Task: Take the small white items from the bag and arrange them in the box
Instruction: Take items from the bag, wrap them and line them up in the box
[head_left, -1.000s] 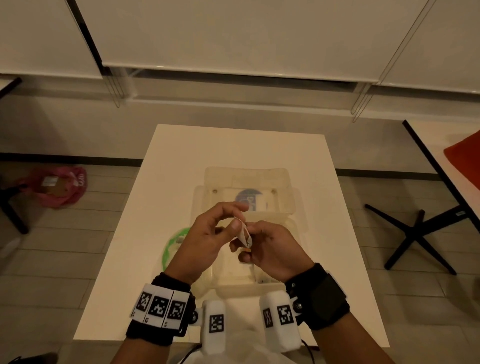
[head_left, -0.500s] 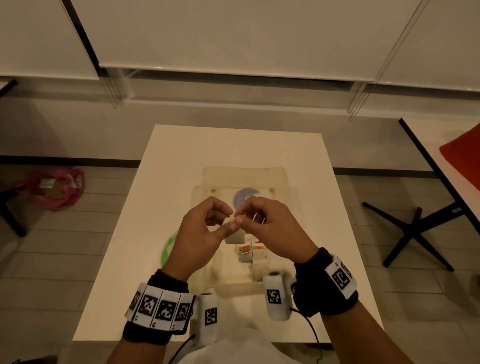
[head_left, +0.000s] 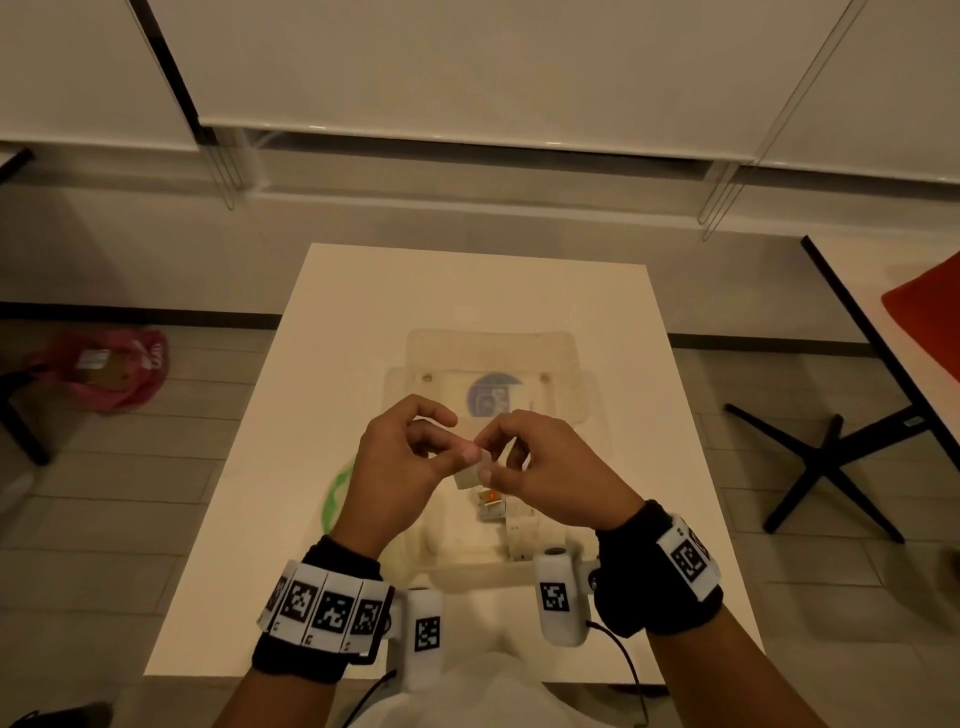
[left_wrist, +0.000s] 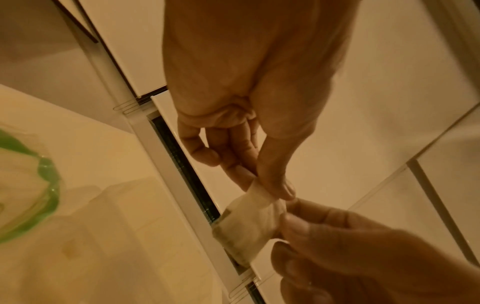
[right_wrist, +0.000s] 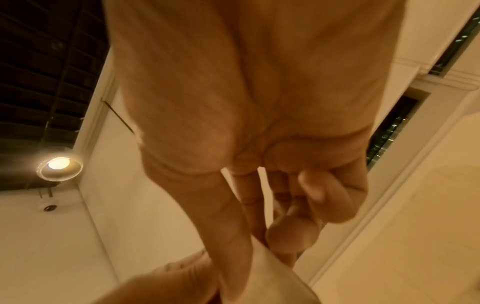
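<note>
Both hands hold one small white packet in the air above the clear plastic box. My left hand pinches its upper corner between thumb and fingers; in the left wrist view the packet hangs below that pinch. My right hand pinches the other edge with thumb and forefinger, and the right wrist view shows the packet under the thumb. Several small white items lie in the box's near right part. The green-edged clear bag lies left of the box, mostly hidden by my left hand.
The box's lid lies open behind it on the white table. A black chair base stands on the floor to the right, beside a second table with a red thing. A pink bag lies on the floor at left.
Both hands have moved away from my body, over the box's middle. The right wrist has turned, and the packet now sits lower between the two pinches.
</note>
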